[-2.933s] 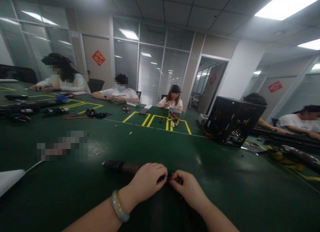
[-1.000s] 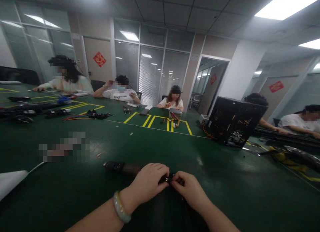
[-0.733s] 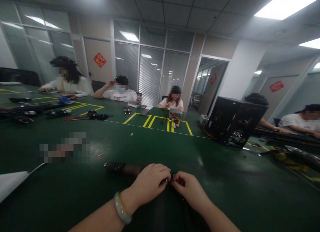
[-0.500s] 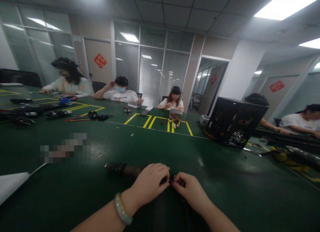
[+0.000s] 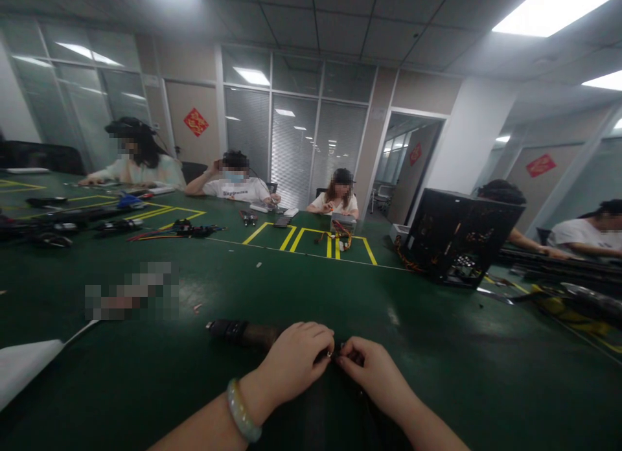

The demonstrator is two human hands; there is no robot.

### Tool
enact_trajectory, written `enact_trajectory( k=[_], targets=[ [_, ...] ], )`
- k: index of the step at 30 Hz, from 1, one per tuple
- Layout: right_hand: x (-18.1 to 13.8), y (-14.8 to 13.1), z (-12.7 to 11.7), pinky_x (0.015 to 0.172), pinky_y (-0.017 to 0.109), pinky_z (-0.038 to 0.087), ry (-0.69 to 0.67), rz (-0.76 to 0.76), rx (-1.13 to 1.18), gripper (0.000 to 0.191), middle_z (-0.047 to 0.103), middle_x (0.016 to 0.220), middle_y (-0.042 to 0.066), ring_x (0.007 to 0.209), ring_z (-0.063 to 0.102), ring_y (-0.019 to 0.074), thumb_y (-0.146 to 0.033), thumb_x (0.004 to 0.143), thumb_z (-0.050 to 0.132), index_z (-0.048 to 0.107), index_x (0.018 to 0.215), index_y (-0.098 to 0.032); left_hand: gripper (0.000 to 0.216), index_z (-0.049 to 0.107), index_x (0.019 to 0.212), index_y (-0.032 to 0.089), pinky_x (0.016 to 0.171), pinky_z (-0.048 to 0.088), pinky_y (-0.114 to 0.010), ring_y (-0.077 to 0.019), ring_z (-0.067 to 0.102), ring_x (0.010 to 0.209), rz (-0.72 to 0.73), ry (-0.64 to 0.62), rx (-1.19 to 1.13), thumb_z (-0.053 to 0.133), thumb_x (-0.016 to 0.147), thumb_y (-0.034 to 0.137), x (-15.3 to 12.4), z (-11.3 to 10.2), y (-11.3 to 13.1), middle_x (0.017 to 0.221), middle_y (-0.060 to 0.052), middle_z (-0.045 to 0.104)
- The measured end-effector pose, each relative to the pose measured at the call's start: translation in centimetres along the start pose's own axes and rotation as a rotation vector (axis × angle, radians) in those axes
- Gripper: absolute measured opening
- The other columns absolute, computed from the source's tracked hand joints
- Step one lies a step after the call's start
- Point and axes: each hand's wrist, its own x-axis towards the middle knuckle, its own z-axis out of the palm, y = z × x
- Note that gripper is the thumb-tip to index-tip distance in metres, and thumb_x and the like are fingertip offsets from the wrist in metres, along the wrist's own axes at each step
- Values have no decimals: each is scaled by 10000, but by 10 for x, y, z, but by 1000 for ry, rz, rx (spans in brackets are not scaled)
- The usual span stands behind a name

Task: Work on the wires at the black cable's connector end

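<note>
A dark, roughly cylindrical tool (image 5: 243, 331) with a ridged collar and a small metal tip lies on the green table, pointing left. My left hand (image 5: 296, 354), with a pale bangle (image 5: 243, 412) at the wrist, rests over its right part and hides it. The left fingers curl into a pinch at a small dark piece (image 5: 334, 354) with a shiny metal end. From the other side, the thumb and fingertips of my right hand (image 5: 372, 370) close on the same spot. My fingers cover most of that piece, so its kind does not show.
A black computer case (image 5: 459, 237) stands on the table (image 5: 291, 282) at the right. Bundled wires and dark parts (image 5: 182, 227) lie to the left. A white sheet (image 5: 29, 367) is at the near left. Several people sit around the far side and right.
The whole view has shifted very slightly. Both hands keep the same pinching pose around the small dark piece, and the tool stays in place on the table.
</note>
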Motion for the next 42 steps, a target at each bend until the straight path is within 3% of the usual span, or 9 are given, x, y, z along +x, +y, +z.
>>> enact_trajectory(
  k=[7, 13, 19, 26, 42],
  targets=[
    [1, 2, 1, 574, 201, 374, 12, -8, -2, 56, 653, 701, -26, 647, 578, 134, -187, 817, 623, 658, 773, -182, 149, 586, 959, 218, 914, 420, -358, -213, 577, 994, -77, -1, 12, 648, 834, 271, 0, -2, 2, 1039, -23, 633],
    [0, 1, 1, 581, 204, 376, 15, -6, 9, 59, 660, 713, -17, 666, 587, 140, -189, 816, 627, 667, 775, -177, 85, 585, 903, 226, 923, 404, -345, -194, 574, 1004, -37, -15, -17, 599, 848, 163, 1, 0, 1, 1054, -1, 640],
    [3, 4, 2, 573, 200, 368, 32, -13, -11, 60, 643, 693, -28, 652, 578, 135, -186, 807, 633, 654, 752, -179, 129, 573, 906, 226, 883, 419, -355, -208, 579, 962, -102, 0, -24, 658, 809, 214, 1, 2, 0, 1008, -1, 641],
    [1, 4, 2, 580, 205, 379, 28, -18, -1, 60, 652, 704, -19, 659, 588, 143, -199, 812, 634, 653, 759, -180, 84, 592, 881, 226, 907, 416, -348, -199, 578, 991, -31, 1, -31, 578, 849, 150, 1, 1, 0, 1031, -5, 646],
    [2, 5, 3, 574, 201, 373, 33, -28, -22, 68, 645, 688, -25, 649, 583, 139, -198, 808, 635, 649, 743, -183, 116, 588, 897, 222, 924, 410, -383, -219, 567, 1056, -60, 30, -25, 665, 817, 189, 0, 1, 1, 1099, -8, 646]
  ],
)
